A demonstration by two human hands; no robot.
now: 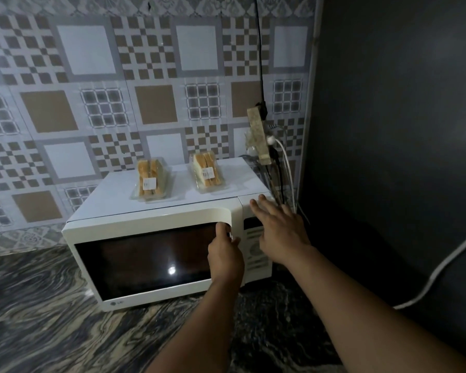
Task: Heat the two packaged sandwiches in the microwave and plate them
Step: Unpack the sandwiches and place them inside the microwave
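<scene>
Two packaged sandwiches (pixel 151 181) atop microwave (pixel 135 254), beyond left hand (pixel 224 254) gripping door.

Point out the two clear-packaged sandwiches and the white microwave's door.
Left clear-packaged sandwich (pixel 150 181): head view, on its white label.
Right clear-packaged sandwich (pixel 206 173): head view, on its label.
White microwave's door (pixel 143 261): head view, on the dark window.

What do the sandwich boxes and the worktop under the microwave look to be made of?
The sandwich boxes look like thin clear plastic: the bread shows through and the edges glint. The worktop seems polished stone, perhaps granite or marble, with swirling grey veins and a slight sheen; it may be an imitation.
</scene>
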